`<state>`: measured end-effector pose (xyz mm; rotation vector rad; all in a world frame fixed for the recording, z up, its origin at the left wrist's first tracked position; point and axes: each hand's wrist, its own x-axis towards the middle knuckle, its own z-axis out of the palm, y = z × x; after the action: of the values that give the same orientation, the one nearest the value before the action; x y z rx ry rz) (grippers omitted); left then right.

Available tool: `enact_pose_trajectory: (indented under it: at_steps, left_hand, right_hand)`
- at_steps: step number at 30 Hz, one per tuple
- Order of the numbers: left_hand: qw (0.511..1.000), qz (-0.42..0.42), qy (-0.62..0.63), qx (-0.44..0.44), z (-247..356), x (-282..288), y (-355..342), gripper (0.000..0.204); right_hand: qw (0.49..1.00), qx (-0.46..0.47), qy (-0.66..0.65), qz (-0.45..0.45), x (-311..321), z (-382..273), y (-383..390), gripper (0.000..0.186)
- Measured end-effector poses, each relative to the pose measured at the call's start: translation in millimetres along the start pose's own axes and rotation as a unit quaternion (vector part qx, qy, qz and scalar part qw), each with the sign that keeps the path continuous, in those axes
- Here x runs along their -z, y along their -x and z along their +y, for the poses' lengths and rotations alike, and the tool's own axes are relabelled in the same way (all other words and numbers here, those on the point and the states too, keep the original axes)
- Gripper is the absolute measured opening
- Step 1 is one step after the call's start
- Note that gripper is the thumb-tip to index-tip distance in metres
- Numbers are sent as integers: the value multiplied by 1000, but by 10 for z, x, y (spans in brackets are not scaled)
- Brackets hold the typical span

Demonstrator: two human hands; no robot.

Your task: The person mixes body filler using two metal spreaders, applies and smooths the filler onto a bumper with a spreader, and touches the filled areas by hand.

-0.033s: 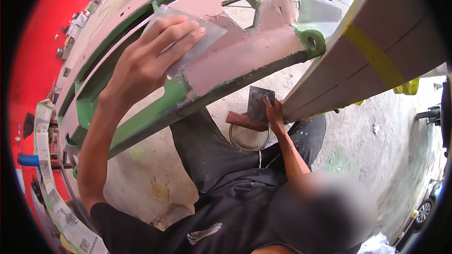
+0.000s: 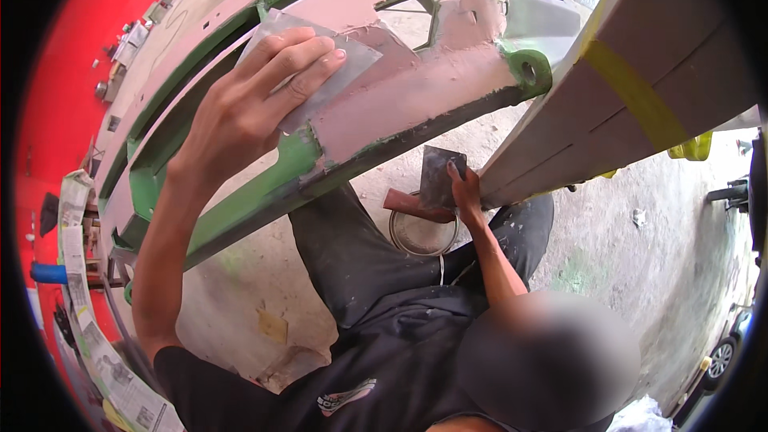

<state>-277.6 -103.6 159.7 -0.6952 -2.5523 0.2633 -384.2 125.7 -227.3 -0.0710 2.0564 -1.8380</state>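
My left hand (image 2: 268, 84) is closed on a translucent flat sheet (image 2: 352, 64), pressing it against the pink-coated face of a green frame part (image 2: 412, 108), which has cut-outs and rough patches. Lower down, between my legs, my right hand (image 2: 468, 192) grips a dark square plate (image 2: 438, 168) with the thumb over it. A reddish bar (image 2: 404, 201) lies just under that plate, above an open round tin (image 2: 400, 242); whether my right fingers also touch the bar, I cannot tell.
A long dark panel with yellow tape (image 2: 632, 88) slants along the right, close to the frame. A red wall (image 2: 44, 112), small items and a newspaper-covered strip (image 2: 76, 248) are at the left. A car wheel (image 2: 720, 362) shows at the far right on the concrete floor (image 2: 592, 256).
My left fingertips and the translucent sheet have shifted very slightly. Otherwise the scene looks the same.
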Motion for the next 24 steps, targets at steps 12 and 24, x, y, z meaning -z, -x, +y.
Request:
enact_pose_trajectory:
  at_steps: [12,24]
  left_hand:
    - [1000,-3,-24,-8,40,40,-20,48]
    - [999,6,-34,-3,126,-8,-130,45]
  right_hand:
    - [1000,1,-10,-6,9,-19,13,29]
    - [1000,-8,-15,-6,8,-34,4,31]
